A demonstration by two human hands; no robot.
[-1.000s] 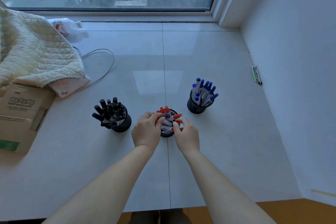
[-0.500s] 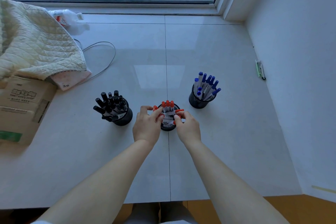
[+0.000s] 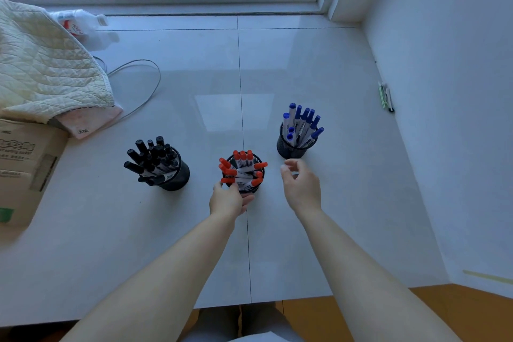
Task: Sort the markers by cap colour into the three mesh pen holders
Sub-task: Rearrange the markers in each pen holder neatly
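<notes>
At centre frame the left hand (image 3: 226, 198) curls round the near side of the red-marker holder (image 3: 244, 175), fingertips among its caps. The right hand (image 3: 301, 187) hangs just right of it, loosely curled and holding nothing. The blue-marker holder (image 3: 295, 144) stands up-right of that hand and nearer it; its markers lean right. The black-marker holder (image 3: 166, 169) sits left.

The left hand (image 3: 226, 198) covered the near side of the middle holder (image 3: 248, 187), and its fingertips were lost among the red markers (image 3: 241, 169), so any grip could not be told. The cardboard box (image 3: 20, 172) and quilted cloth (image 3: 41, 66) ran off the left edge. Bottle (image 3: 79, 22) label and box print were too small to read.
</notes>
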